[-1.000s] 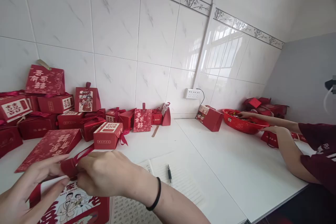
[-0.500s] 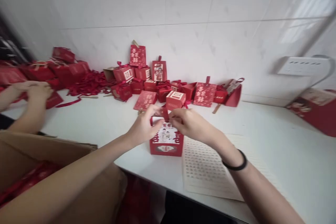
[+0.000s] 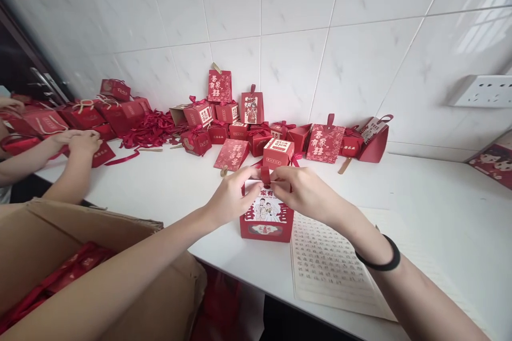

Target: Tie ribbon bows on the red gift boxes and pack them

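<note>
A red gift box (image 3: 267,221) with a cartoon couple on its front stands near the white counter's front edge. Both my hands meet above its top. My left hand (image 3: 234,196) pinches a dark red ribbon (image 3: 264,175) from the left side. My right hand (image 3: 306,192), with a black band on the wrist, pinches the same ribbon from the right. The ribbon's ends hang down the box's sides.
Several red gift boxes (image 3: 248,130) and loose ribbons (image 3: 150,129) pile along the tiled wall. A sheet of lined paper (image 3: 332,264) lies right of the box. An open cardboard carton (image 3: 88,229) sits at lower left. Another person's hands (image 3: 78,141) work at far left. A wall socket (image 3: 484,90) is at right.
The view swung left and pulled back, bringing the carton and another person's hands into sight. My hands stay pinched on the ribbon over the box.
</note>
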Motion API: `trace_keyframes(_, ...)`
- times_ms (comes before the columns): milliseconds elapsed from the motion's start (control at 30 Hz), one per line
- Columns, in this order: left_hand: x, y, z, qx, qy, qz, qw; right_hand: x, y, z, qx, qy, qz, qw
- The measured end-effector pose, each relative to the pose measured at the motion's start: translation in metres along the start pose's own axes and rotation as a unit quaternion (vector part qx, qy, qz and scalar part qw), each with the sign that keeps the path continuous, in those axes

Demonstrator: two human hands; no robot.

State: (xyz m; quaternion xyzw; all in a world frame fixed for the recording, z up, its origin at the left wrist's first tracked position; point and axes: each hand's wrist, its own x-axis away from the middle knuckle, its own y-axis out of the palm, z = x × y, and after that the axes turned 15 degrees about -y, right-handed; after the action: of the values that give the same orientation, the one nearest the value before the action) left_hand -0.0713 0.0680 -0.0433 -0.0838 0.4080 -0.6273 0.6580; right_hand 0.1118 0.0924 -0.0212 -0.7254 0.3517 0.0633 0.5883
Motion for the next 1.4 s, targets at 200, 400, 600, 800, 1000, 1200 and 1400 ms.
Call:
trace_keyframes(200,0.0,0.0,-0.002,-0.022,0.033,-0.006,0.999,-0.002,0.001,-0.005,0.028,0.003,-0.004,1.0)
trace_keyframes(400,0.0,0.001,-0.003,-0.011,0.007,-0.025,1.0,0.0,-0.001,-0.002,0.016,-0.012,-0.012,1.0)
trace_keyframes(600,0.0,0.001,-0.004,0.014,-0.015,-0.033,0.999,0.001,-0.006,0.004,-0.018,-0.03,-0.02,0.999)
trace_keyframes(800,0.0,0.0,-0.004,0.035,-0.005,-0.05,0.998,0.0,-0.005,0.002,-0.057,-0.018,0.042,0.997)
trace_keyframes(1000,0.0,0.003,-0.008,0.017,-0.017,-0.027,0.999,-0.006,0.007,0.003,-0.131,0.035,0.112,0.984)
trace_keyframes(1200,0.001,0.0,-0.002,0.027,-0.032,-0.038,0.998,-0.004,-0.003,0.004,-0.191,0.031,0.09,0.977)
trace_keyframes(1400,-0.001,-0.001,-0.001,0.021,-0.027,-0.03,0.999,-0.005,0.0,-0.001,-0.169,0.032,0.115,0.978)
